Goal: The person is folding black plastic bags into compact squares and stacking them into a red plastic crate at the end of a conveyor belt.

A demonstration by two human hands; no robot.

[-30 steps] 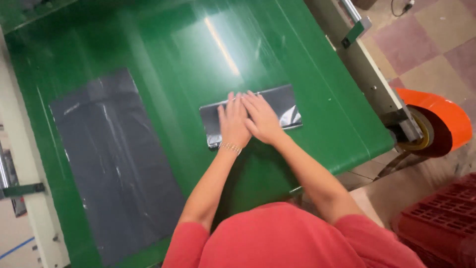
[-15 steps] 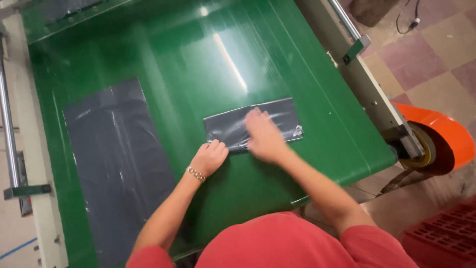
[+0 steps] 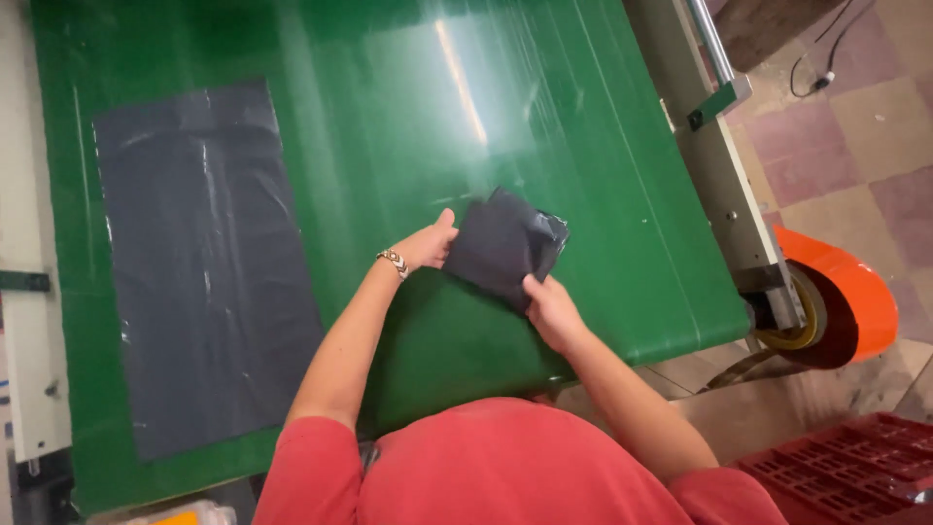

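Head view: a folded dark plastic bag (image 3: 505, 248) is held just above the green belt (image 3: 583, 146).
Left hand (image 3: 428, 243): gripped on the fold's left edge.
Right hand (image 3: 549, 311): pinched on its lower corner.
Nearby: a flat grey bag (image 3: 204, 262) lies well apart, leftward.
Advice: edges should be kept aligned and air pressed out.

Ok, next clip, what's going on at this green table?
A person in a red shirt holds a folded dark plastic bag with both hands over the green table. The left hand grips its left edge and the right hand its lower corner, and the bag looks lifted off the surface. A second dark bag lies flat and unfolded to the left. An orange roll sits by the table's right end.
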